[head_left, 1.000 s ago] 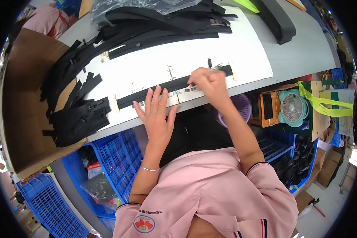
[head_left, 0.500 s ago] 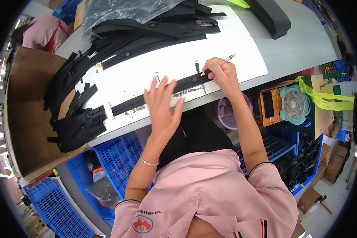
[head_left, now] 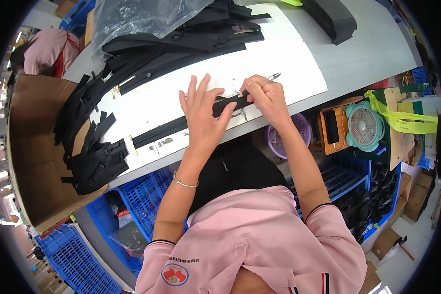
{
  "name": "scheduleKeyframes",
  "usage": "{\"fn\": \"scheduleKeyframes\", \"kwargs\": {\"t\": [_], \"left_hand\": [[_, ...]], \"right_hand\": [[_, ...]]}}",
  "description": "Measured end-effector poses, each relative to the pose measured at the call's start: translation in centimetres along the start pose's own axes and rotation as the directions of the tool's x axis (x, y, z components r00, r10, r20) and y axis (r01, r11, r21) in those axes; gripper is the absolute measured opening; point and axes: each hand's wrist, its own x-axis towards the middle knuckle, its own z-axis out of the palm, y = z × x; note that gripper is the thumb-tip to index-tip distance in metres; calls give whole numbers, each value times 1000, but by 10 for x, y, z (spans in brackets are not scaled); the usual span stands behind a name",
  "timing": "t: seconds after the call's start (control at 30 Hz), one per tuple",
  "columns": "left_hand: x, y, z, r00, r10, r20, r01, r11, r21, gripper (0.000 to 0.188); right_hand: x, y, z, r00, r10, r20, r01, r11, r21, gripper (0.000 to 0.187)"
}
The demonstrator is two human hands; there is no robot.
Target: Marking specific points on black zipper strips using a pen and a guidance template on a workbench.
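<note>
Strip (head_left: pixel 161 134) of flat, black, fabric-like material lies on a smooth white sheet (head_left: pixel 299 63), partly beneath the spread left hand (head_left: pixel 202 116); the right hand (head_left: pixel 267 100) pinches a slim pen (head_left: pixel 275 77). Around: grey bench (head_left: pixel 379 46), cardboard box (head_left: pixel 34 152), latticed blue crate (head_left: pixel 73 257).

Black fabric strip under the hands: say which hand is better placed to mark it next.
Right hand, likely: it holds a slim clear pen pointed at the strip; the left hand, spread over it, has none.

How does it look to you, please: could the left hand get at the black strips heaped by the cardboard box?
Probably yes: the left hand carries no tool, and only the flat white board and one long black strip seem to lie between it and the heap.
</note>
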Motion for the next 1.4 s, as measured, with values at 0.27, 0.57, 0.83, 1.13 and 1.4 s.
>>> {"fn": "scheduleKeyframes", "kwargs": {"t": [0.27,0.57,0.83,1.13,1.4], "left_hand": [[-8,5,20,1000,25,-4,-25,998,53,9],[-8,7,21,1000,7,-7,-7,998,58,10],[-10,4,23,1000,-11,-9,11,998,68,13],[-9,5,24,999,6,-31,-4,998,58,9],[-14,0,16,997,58,-46,-56,997,48,21]], "right_hand": [[3,9,5,990,-140,-15,135,974,-181,25],[3,16,7,970,-244,8,236,924,-301,24],[-1,14,10,951,-307,-38,280,905,-319,22],[-2,10,5,956,-288,64,292,893,-344,24],[-3,14,6,966,-242,87,258,897,-360,20]]}}
